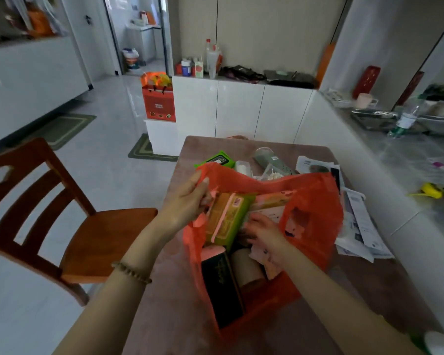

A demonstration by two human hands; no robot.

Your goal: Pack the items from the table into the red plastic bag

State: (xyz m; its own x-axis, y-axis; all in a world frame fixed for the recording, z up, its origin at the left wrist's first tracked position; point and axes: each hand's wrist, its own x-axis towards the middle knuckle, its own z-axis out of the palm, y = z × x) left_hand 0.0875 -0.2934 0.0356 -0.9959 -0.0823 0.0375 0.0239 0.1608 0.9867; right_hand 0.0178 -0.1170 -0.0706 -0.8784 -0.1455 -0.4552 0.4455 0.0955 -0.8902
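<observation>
Your right hand point(263, 233) is inside the bag point(315, 201), fingers pressed on a green pack point(227, 217) lying w/ long axis away from you, left hand point(187, 203) pinching the rim open.

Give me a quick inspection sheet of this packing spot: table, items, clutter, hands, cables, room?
Surface: pinkish-brown table, partly covered.
Job's things: red plastic bag open on the table, holding a green packet, a black box and a brown roll. Still outside, beyond the bag: green wipes pack, grey slipper.
Clutter: loose papers to the right of the bag.
Hands: left hand pinches the bag's rim; right hand reaches inside, grip unclear.
Cables: nothing seen.
Surroundings: wooden chair on the left, white cabinets behind, a counter on the right.
</observation>
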